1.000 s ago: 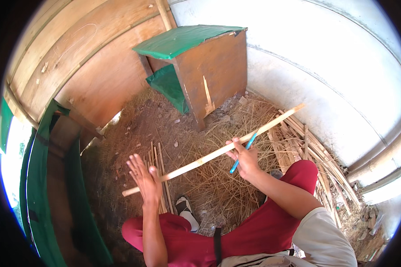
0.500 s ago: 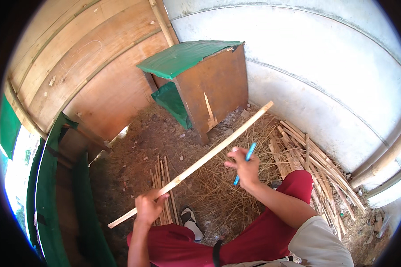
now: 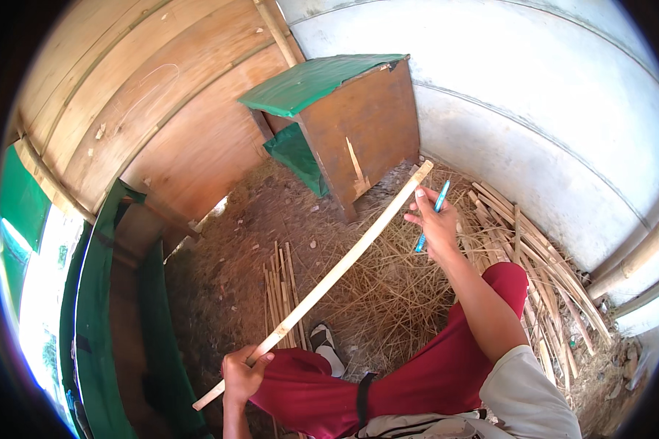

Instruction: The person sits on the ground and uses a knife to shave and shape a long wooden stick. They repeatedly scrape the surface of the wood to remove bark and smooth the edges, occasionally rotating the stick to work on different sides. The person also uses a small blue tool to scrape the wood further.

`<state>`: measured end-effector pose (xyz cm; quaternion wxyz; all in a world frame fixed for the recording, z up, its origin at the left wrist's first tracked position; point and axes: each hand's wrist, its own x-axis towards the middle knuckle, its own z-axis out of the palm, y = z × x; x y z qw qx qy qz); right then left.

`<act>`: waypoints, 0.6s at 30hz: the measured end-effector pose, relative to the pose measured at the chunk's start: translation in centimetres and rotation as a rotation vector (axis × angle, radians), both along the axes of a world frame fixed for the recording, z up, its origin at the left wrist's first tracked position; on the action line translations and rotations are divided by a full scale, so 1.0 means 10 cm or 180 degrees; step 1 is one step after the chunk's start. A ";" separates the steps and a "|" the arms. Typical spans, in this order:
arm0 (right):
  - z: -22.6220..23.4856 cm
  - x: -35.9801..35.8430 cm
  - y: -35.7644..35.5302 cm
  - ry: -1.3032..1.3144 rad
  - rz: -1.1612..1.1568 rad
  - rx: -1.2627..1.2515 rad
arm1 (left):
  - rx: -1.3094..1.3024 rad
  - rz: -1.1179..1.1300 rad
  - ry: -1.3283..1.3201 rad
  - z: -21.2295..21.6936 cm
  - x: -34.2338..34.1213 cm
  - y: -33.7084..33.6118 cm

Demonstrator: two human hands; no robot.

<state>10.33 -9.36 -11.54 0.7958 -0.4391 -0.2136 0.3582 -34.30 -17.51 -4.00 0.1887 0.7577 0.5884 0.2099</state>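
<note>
A long, pale bamboo strip (image 3: 337, 271) slants across the view, its upper end at the far right and its lower end near my left thigh. My left hand (image 3: 243, 374) is closed around it close to the lower end. Tucked between the fingers of my right hand (image 3: 439, 228) is a light-blue pen (image 3: 443, 193). That hand is beside the strip's upper end, thumb and fingertips near its edge; whether they touch it I cannot tell.
Split strips (image 3: 542, 271) lie piled along the white wall (image 3: 534, 95) at right. Thinner strips (image 3: 277, 285) rest on the ground ahead. Dry straw (image 3: 388, 293) covers the middle. A brown box (image 3: 366, 124) with a green cover stands behind; a green-lined frame (image 3: 99, 314) is left.
My right hand has moved up and right with the pen, toward the strip's upper end. My left hand and the strip's lower end have shifted down, so the strip slopes more steeply.
</note>
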 end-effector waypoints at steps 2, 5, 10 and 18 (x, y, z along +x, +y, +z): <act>-0.04 0.04 -0.04 -0.0242 -0.0008 -0.0105 | -0.0059 0.0040 -0.0046 -0.06 0.02 -0.10; -0.03 0.15 -0.10 -0.0575 -0.0138 -0.0273 | -0.0584 0.0102 -0.0243 -0.13 0.07 -0.26; 0.14 0.27 -0.26 0.0171 0.0524 0.0101 | -0.1618 0.0038 -0.1005 -0.28 0.04 -0.49; 0.20 0.37 -0.41 0.0104 0.1112 -0.0014 | -0.2391 0.0368 -0.1387 -0.40 -0.19 -0.65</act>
